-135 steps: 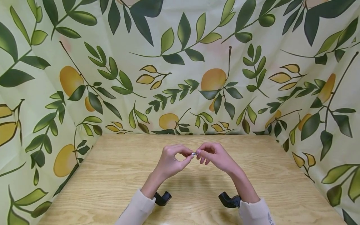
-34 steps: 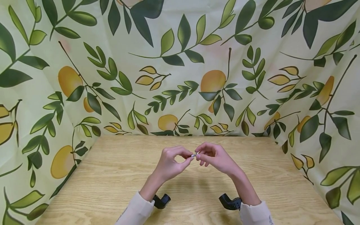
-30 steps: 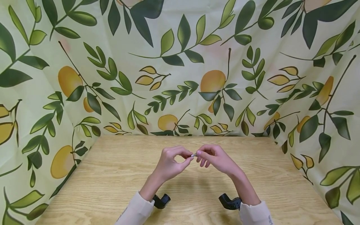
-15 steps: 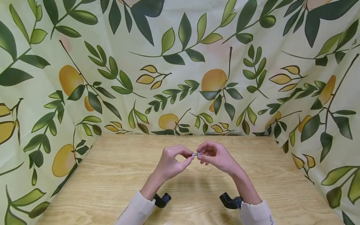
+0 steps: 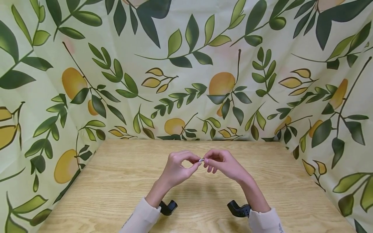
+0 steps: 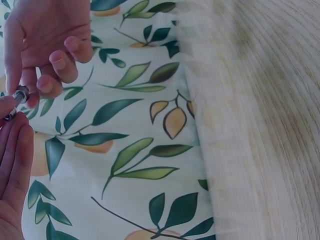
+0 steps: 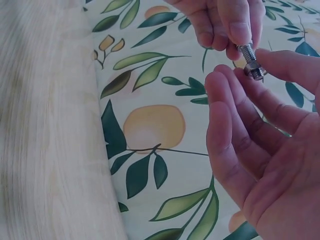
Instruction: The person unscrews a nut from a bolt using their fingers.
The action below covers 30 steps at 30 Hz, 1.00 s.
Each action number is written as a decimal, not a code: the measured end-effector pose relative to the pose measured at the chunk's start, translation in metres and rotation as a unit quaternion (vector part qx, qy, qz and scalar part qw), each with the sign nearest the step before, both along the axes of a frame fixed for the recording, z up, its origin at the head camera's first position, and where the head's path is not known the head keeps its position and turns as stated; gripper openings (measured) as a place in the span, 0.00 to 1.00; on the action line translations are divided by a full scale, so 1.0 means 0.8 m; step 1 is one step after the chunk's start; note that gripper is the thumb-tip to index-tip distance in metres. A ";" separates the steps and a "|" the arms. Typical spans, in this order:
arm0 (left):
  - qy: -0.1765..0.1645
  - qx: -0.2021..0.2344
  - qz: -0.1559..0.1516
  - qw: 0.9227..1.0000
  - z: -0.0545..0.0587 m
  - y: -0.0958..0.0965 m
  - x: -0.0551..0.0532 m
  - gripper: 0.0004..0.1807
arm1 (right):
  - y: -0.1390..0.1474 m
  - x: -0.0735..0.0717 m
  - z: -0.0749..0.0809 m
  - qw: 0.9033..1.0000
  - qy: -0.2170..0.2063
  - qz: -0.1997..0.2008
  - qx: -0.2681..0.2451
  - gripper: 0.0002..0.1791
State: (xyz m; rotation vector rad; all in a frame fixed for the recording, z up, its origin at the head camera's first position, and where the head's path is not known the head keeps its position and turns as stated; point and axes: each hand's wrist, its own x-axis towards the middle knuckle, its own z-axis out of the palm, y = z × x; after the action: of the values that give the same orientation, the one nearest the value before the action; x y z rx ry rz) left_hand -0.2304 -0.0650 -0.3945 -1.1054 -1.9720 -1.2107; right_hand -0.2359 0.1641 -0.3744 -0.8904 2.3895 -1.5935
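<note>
My left hand (image 5: 180,166) pinches the head end of a small silver bolt (image 7: 246,50) between thumb and index finger, above the table. A hex nut (image 7: 253,69) sits on the bolt's threads near its free end, with a little thread showing past it in the right wrist view. My right hand (image 5: 223,163) has its thumb and index finger on the nut from both sides, the other fingers loosely bent below. In the left wrist view the bolt (image 6: 19,98) runs between the two hands, its head end partly covered by the left fingertips.
Both hands are over a light wood-grain table (image 5: 140,207). Behind and beside it hangs a cloth (image 5: 186,81) printed with leaves and orange fruit. Black curved wrist camera mounts (image 5: 168,207) stick out inward from the sleeves.
The right index finger and thumb, spread a little half a second ago with more of the bolt showing, are back together at its end. The left hand stays put.
</note>
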 end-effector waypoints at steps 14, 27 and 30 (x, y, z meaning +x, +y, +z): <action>0.009 0.003 -0.001 1.000 0.000 0.003 0.000 0.06 | 0.001 -0.001 -0.001 1.000 -0.006 -0.023 0.016 0.15; 0.030 0.011 -0.011 0.999 -0.001 0.002 -0.004 0.04 | 0.001 0.001 0.000 1.000 -0.012 -0.015 -0.019 0.11; 0.028 0.011 -0.011 0.999 -0.001 0.002 -0.003 0.04 | 0.000 0.001 -0.001 0.999 -0.015 -0.023 -0.021 0.12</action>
State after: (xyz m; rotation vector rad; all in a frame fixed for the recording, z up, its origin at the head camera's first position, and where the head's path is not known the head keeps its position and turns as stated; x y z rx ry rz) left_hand -0.2330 -0.0630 -0.3956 -1.1400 -1.9042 -1.1966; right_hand -0.2349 0.1642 -0.3753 -0.8184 2.3819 -1.6669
